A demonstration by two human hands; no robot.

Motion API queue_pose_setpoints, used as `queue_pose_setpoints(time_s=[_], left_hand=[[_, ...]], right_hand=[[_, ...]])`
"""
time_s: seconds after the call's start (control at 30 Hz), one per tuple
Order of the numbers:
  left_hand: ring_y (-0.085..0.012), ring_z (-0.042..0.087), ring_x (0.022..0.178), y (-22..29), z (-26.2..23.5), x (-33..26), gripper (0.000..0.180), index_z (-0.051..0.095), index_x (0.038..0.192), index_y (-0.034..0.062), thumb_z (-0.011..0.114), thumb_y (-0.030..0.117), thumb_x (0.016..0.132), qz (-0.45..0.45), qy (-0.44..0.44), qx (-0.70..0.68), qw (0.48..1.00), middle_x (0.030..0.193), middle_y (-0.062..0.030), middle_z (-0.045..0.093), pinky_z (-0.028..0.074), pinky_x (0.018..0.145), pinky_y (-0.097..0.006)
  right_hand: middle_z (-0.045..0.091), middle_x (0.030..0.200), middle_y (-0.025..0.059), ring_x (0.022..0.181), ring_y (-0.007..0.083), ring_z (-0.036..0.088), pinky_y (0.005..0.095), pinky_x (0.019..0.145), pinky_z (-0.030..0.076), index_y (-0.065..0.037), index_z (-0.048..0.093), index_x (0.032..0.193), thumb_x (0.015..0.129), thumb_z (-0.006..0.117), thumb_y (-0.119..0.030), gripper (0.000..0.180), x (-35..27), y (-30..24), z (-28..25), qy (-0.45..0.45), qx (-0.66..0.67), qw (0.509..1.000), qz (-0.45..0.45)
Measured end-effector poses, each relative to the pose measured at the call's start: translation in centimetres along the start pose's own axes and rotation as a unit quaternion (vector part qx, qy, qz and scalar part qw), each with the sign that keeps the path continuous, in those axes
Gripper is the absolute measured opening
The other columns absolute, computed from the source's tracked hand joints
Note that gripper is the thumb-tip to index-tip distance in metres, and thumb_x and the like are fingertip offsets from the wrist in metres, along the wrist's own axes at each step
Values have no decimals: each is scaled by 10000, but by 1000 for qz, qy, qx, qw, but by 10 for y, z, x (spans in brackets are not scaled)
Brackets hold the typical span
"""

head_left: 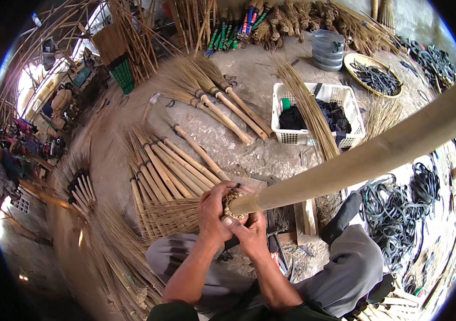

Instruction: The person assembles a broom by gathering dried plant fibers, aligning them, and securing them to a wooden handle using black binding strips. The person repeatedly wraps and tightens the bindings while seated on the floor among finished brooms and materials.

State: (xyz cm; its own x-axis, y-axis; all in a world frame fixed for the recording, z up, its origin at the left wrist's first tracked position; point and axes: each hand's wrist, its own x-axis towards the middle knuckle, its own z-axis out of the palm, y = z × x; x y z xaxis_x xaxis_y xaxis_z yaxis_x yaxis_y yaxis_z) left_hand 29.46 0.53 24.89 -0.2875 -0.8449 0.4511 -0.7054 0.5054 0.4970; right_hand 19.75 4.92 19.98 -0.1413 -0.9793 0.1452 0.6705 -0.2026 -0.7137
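Both my hands are closed round the bound end of a broom's bristle bundle (232, 203), between my knees. My left hand (213, 215) wraps its left side, and my right hand (250, 231) grips it from the right, thumb across the front. A thick bamboo handle (356, 155) runs from the middle of the bundle's cut end up to the upper right, close to the camera. Thin bristles (169, 216) fan out to the left behind my left hand. My palms hide most of the binding.
Finished brooms (179, 166) lie ahead on the left, others (228, 101) beyond. A white plastic basket (319, 115) holds black strips under a loose bristle bundle (311, 107). Black rubber strips (393, 214) heap at the right. Farther back are a round woven tray (353, 58) and a clear tub (328, 51).
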Motion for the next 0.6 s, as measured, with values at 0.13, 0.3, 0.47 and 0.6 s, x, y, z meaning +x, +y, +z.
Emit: queue_pose_setpoints(time_s=[0.13, 0.3, 0.47, 0.6], left_hand=[[-343, 706, 1000, 3, 2, -3, 871, 479, 1466, 90, 830, 291, 695, -8, -10, -47, 999, 1083, -143, 726, 503, 957, -465], [-399, 694, 980, -4, 1, 4, 973, 412, 1537, 139, 846, 252, 674, -43, -49, -87, 994, 1101, -190, 714, 543, 859, -491], [-414, 693, 937, -9, 1, 14, 934, 441, 1487, 167, 865, 246, 658, -103, -108, -81, 985, 1041, -179, 711, 549, 811, -491], [-410, 698, 939, -11, 17, 24, 825, 471, 1420, 161, 855, 212, 691, -81, -133, -60, 986, 982, -183, 711, 545, 789, -503]], right_hand=[[501, 1430, 142, 1420, 278, 437, 441, 1195, 319, 20, 521, 1410, 831, 826, -117, 669, 10, -1, -12, -24, -135, 986, -94], [517, 1446, 161, 1371, 294, 499, 449, 1191, 334, 21, 533, 1404, 847, 812, -103, 635, 13, 3, -9, -18, -127, 991, -43], [520, 1441, 170, 1346, 242, 509, 404, 1137, 408, 33, 445, 1475, 882, 788, -81, 694, 13, 6, -1, 6, 67, 998, -13], [530, 1425, 174, 1292, 261, 542, 382, 1090, 427, 38, 436, 1469, 969, 687, -125, 583, 17, 5, -18, 35, -154, 986, -48]])
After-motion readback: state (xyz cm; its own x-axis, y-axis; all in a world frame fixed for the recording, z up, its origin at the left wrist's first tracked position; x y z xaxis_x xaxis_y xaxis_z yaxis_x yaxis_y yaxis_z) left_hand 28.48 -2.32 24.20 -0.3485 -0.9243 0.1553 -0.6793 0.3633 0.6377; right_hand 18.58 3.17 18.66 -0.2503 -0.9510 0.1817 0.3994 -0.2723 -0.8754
